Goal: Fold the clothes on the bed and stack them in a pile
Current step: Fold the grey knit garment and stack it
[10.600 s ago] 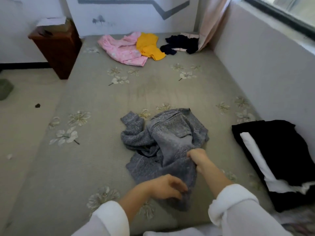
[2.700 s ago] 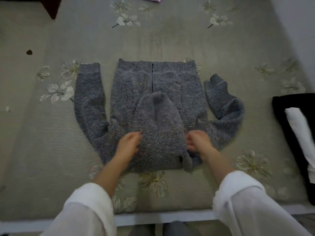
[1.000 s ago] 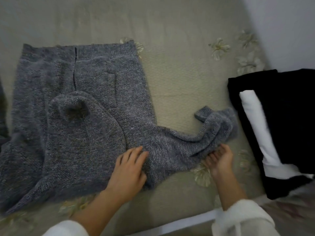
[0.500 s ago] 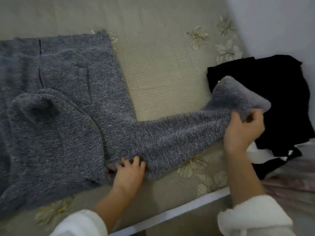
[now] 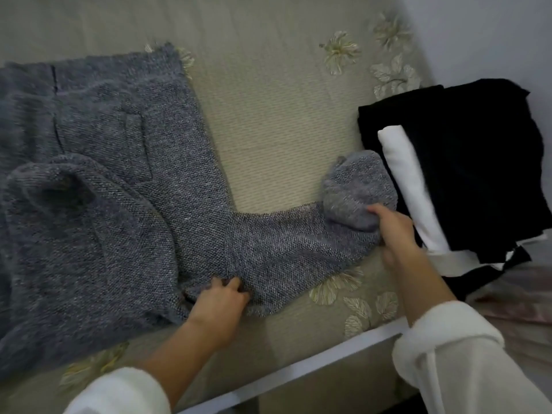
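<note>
The grey sweater (image 5: 113, 180) lies flat on the bed (image 5: 283, 109), its sleeve (image 5: 283, 246) reaching toward the black pile (image 5: 466, 150). My left hand (image 5: 219, 298) curls into the fabric at the sleeve's base. My right hand (image 5: 394, 231) grips the doubled-over cuff (image 5: 355, 189).

The light is dim, soft and even, with a cool cast. The wall (image 5: 493, 31) to the right of the grey hooded sweater (image 5: 119, 204) is the brightest surface, and nothing glares. A faint, diffuse shadow lies on the bed (image 5: 283, 115) just below the sweater, near the left hand (image 5: 219, 300), and the hood's opening is dark. The black garment (image 5: 478, 159) to the right of the sweater loses nearly all detail. The whole frame is soft. The sweater's cuff by the right hand (image 5: 394, 228) is smeared. Below the sweater, the white sleeves (image 5: 448, 363) are out of focus and the bed's white edge (image 5: 298, 372) slants with wide-angle distortion.
</note>
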`<act>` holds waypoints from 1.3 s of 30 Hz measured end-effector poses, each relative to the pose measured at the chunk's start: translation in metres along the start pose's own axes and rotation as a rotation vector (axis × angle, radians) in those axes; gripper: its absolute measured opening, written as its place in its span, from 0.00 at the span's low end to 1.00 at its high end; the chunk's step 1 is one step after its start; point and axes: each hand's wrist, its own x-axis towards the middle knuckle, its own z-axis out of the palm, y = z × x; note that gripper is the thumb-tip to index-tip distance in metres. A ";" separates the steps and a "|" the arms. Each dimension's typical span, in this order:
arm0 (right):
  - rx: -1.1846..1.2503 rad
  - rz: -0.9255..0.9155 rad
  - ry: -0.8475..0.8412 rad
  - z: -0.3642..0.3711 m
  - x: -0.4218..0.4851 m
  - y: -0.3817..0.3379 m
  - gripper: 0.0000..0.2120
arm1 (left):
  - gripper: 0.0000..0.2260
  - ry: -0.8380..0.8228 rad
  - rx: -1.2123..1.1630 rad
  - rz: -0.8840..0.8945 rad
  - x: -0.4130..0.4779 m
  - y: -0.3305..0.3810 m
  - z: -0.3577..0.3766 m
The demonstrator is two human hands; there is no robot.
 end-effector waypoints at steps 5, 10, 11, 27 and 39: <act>0.298 -0.258 0.161 0.052 -0.049 -0.067 0.12 | 0.14 0.038 -0.248 0.014 -0.003 -0.011 0.004; -0.191 -0.809 0.317 0.160 -0.120 -0.119 0.22 | 0.22 0.159 -0.685 -0.021 -0.016 -0.032 0.010; -0.277 -0.912 0.260 0.185 -0.136 -0.125 0.22 | 0.27 0.176 -0.720 -0.011 -0.018 -0.035 0.013; -1.556 -1.046 -0.788 0.252 -0.107 0.019 0.38 | 0.25 0.248 -0.330 0.220 -0.019 -0.046 0.047; -1.721 -0.986 -0.477 0.224 -0.105 0.079 0.55 | 0.15 0.765 -0.511 0.053 -0.066 -0.090 0.061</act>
